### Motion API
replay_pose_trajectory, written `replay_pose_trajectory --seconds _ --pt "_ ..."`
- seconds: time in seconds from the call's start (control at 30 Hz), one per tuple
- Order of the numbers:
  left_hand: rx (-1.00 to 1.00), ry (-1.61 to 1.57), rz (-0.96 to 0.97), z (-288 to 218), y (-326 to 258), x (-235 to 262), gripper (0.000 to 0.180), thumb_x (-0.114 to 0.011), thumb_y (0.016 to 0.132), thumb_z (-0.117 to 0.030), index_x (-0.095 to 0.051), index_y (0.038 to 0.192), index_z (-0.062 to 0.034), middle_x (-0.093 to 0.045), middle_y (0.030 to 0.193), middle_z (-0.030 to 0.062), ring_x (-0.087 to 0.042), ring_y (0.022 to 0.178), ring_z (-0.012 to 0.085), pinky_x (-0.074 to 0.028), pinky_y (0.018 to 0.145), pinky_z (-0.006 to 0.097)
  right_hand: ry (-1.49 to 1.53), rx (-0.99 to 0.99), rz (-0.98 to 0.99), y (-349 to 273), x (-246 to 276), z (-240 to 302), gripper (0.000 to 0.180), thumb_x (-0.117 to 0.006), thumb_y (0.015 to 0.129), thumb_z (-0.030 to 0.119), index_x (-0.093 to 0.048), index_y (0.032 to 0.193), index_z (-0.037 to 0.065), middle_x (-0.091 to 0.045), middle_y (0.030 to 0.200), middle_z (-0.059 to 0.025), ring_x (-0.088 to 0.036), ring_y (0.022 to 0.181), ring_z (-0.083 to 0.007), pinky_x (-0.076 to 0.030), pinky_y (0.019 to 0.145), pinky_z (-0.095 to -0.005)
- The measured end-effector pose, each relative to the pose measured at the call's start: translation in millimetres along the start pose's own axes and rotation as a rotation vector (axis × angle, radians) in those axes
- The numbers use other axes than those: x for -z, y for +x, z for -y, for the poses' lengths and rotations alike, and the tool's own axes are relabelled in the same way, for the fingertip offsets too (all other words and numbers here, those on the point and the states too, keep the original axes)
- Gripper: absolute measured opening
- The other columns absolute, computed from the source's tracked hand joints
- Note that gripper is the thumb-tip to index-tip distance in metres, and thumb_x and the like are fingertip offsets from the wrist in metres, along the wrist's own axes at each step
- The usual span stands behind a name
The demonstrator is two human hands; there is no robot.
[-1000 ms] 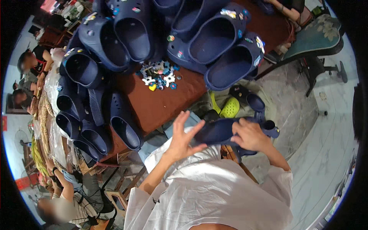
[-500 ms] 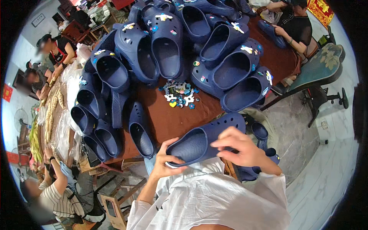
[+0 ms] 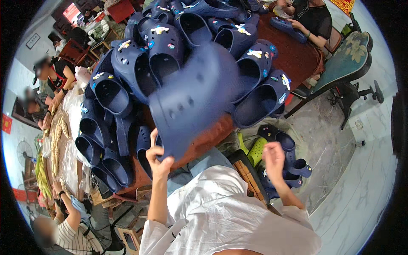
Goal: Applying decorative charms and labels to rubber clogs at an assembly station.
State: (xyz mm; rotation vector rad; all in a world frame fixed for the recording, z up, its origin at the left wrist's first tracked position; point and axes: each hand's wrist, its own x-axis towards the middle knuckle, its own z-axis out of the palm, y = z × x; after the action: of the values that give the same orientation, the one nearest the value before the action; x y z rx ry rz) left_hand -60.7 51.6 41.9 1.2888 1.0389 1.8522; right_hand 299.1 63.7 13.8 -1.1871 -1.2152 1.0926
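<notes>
My left hand [image 3: 158, 159] grips a dark blue clog [image 3: 199, 89] by its heel end. The clog is raised and tilted above the brown-covered table [image 3: 212, 136], smeared by motion, with holes along its side. No decoration shows on its visible face. My right hand [image 3: 274, 159] is apart from the clog, raised beside my lap on the right. Its fingers look bent but are blurred, so I cannot make out whether they hold anything. Blue clogs with colourful charms, such as this clog [image 3: 165, 51], crowd the table behind. The lifted clog hides the table's middle.
A green clog [image 3: 257, 151] and several blue clogs [image 3: 287, 140] lie low at right. Beside my lap is a brown slatted seat [image 3: 248, 174]. A patterned chair back [image 3: 346, 59] stands at right. Across the table, a person holds another blue clog [image 3: 289, 29]; others sit at left.
My left hand has lifted the clog from my lap up over the table, turning it. My right hand has come away from it to the right. The view has shifted slightly.
</notes>
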Motion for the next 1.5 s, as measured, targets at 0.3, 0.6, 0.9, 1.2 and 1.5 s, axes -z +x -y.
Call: replay_pose_trajectory --seconds 0.3,0.6,0.9,1.2,1.5 --pt "-0.268 0.536 -0.201 62.7 103.2 -118.8 0.017 -0.081 0.074 -0.011 -0.068 0.083 -0.0036 -0.052 0.129 0.024 -0.045 0.126 0.0322 -0.033 0.102 0.041 -0.201 -0.14 0.178 -49.0 -12.2 -114.1 0.009 -0.061 0.091 0.011 -0.061 0.096 0.003 -0.06 0.078 -0.0028 -0.054 0.067 -0.007 -0.046 0.061 -0.0251" --pt "-0.235 0.79 -0.105 97.0 124.4 -146.8 0.041 -0.073 0.085 -0.026 -0.063 0.121 -0.0072 -0.05 0.128 0.0181 -0.043 0.123 0.0299 -0.033 0.103 0.039 -1.309 -0.408 0.274 -43.6 121.5 -287.6 0.033 -0.065 0.077 0.014 -0.059 0.108 0.006 -0.054 0.115 -0.018 -0.056 0.105 -0.0381 -0.049 0.087 -0.0451" --pt "-0.177 1.019 -0.004 107.6 120.3 -122.0 0.052 -0.07 0.087 -0.033 -0.053 0.13 -0.0086 -0.049 0.123 0.0234 -0.044 0.119 0.0343 -0.035 0.1 0.041 -1.825 -0.371 0.125 -15.9 233.9 -339.2 0.023 -0.053 0.083 0.015 -0.064 0.103 0.01 -0.059 0.106 -0.0097 -0.056 0.103 -0.029 -0.046 0.085 -0.0431" --pt "-0.198 1.277 0.101 123.6 110.4 -97.0 0.067 -0.065 0.08 -0.014 -0.039 0.141 -0.0043 -0.028 0.135 0.0278 -0.03 0.12 0.0394 -0.027 0.103 0.046 -1.345 -0.895 -0.174 7.5 271.1 -397.8 0.067 -0.074 0.072 0.027 -0.04 0.124 0.001 -0.051 0.122 -0.0219 -0.052 0.117 -0.0386 -0.049 0.095 -0.0451" --pt "-0.241 1.363 0.122 125.3 98.6 -92.4 0.071 -0.074 0.079 -0.024 -0.041 0.137 0.002 -0.026 0.139 0.028 -0.031 0.126 0.041 -0.032 0.102 0.045 -1.378 -1.051 -0.11 30.7 298.3 -411.3 0.085 -0.076 0.07 0.043 -0.034 0.133 0.005 -0.047 0.135 -0.0162 -0.044 0.127 -0.0332 -0.037 0.103 -0.0498"
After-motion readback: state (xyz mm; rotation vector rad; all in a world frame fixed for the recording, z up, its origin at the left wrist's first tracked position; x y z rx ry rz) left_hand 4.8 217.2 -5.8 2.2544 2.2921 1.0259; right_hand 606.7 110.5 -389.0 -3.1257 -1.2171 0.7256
